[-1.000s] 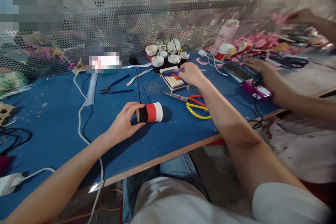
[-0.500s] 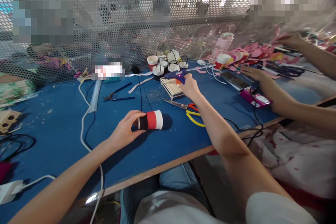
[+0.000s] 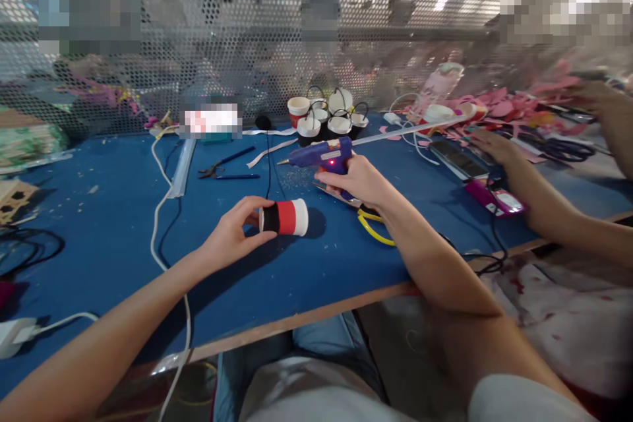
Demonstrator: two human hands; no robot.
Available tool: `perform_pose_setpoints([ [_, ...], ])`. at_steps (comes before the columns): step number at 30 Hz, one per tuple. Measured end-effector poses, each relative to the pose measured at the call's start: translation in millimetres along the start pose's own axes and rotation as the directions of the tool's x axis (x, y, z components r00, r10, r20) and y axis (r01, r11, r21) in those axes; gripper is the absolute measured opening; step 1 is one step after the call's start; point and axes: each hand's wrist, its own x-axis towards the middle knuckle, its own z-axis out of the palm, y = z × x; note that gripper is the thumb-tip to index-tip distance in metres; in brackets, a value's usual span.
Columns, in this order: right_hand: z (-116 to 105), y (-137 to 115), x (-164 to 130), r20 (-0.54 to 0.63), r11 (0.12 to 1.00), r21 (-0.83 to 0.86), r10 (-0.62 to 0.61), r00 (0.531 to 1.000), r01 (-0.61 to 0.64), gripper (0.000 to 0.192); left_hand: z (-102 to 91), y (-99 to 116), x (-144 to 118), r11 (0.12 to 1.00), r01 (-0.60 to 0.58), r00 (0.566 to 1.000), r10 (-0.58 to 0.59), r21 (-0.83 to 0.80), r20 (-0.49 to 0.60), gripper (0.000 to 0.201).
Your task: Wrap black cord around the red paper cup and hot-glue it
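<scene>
My left hand (image 3: 232,235) grips a paper cup (image 3: 285,217) lying on its side on the blue table (image 3: 99,237); the cup is black at my fingers, red in the middle, white at the open end. My right hand (image 3: 357,180) holds a blue glue gun (image 3: 320,157) just above and behind the cup, its nozzle pointing left and a red light lit on its side. A clear glue stick juts from the gun's back toward the right.
Yellow-and-red scissors (image 3: 374,227) lie under my right wrist. Finished cups with black handles (image 3: 329,120) stand at the back by the perforated screen. Pliers (image 3: 225,167) and a white cable (image 3: 157,224) lie left. Another person's hand (image 3: 494,147) rests near phones and pink cut-outs on the right.
My right hand lifted the glue gun off its stand and brought it toward me and left, close to the cup. My left hand kept hold of the cup.
</scene>
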Motion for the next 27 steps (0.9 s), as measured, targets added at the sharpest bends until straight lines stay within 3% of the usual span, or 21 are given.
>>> perform_pose_setpoints([
  [3,6,-6,-9,0.056,0.999,0.019,-0.033,0.998,0.032,0.023,-2.0,-4,1,0.999,0.028,1.000,-0.028,-0.039,-0.002,0.046],
  [7,14,-5,-22,0.068,0.994,-0.106,-0.031,0.997,0.038,0.021,-3.8,-8,3,0.999,0.016,0.999,-0.018,-0.041,-0.043,0.048],
  [12,20,-6,-31,0.022,0.943,-0.279,-0.185,0.983,0.184,0.018,-3.4,-11,4,0.998,0.032,0.998,-0.035,-0.062,-0.059,0.046],
  [21,22,-4,-32,0.074,0.860,-0.413,-0.296,0.952,0.300,0.024,-3.9,-9,5,0.975,0.185,0.978,-0.194,-0.121,-0.074,0.051],
  [27,21,-3,-35,0.104,0.831,-0.453,-0.312,0.944,0.324,0.023,-4.6,-5,7,0.970,0.223,0.970,-0.230,-0.095,-0.074,0.049],
])
